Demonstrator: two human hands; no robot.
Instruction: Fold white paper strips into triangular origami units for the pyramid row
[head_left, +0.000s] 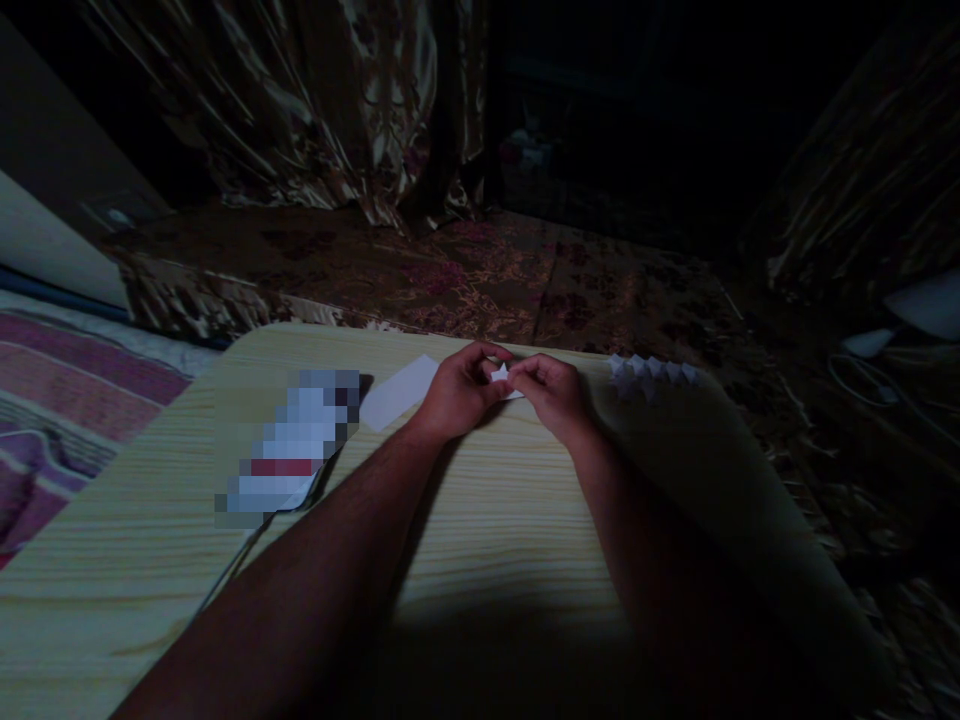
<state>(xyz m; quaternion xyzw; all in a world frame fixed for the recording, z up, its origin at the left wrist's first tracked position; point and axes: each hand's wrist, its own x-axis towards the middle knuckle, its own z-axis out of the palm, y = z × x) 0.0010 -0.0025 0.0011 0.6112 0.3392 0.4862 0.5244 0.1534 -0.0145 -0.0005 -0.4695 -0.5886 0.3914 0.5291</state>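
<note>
A small white folded paper star [500, 374] sits between my two hands near the far edge of the table. My left hand [461, 388] has its thumb and fingers closed around the star's left side. From the other side, my right hand [553, 390] pinches at the star with thumb and forefinger. Part of the star is hidden by my fingers, and a white paper edge shows just below it. White paper [399, 393] lies flat beside my left hand. To the right of my right hand, several white paper stars [654, 370] stand in a row.
A pixelated phone-like object [296, 445] with a cable lies left on the pale wooden table [510, 540]. Beyond the table is a patterned, cloth-covered surface [450, 270] below curtains. Striped bedding [67, 380] is at the left; a white cable [862, 375] shows at the right.
</note>
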